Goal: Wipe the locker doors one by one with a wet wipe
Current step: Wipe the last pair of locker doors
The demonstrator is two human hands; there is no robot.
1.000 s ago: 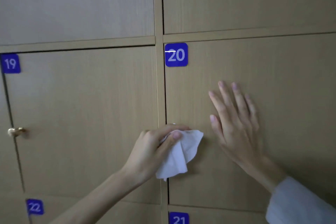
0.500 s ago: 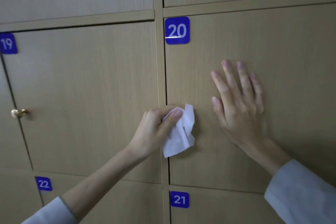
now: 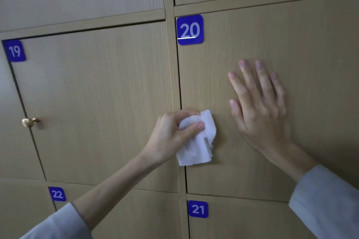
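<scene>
wet wipe [image 3: 196, 141] bunched in left hand [image 3: 171, 136], pinched by thumb and fingers, at left edge of door 20 [image 3: 252, 35]. right hand [image 3: 260, 106] flat, fingers straight, bracing that door. cannot tell which doors are done; doors 19 [image 3: 93, 93], 21 [image 3: 242, 219], 22 [image 3: 136, 215] adjacent. brass knob [image 3: 29, 122] projects beside 19.

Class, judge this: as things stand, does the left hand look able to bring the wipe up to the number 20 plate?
Probably yes. The left hand grips the wet wipe on door 20's left edge, directly below the number 20 plate, with only bare door between.
</scene>
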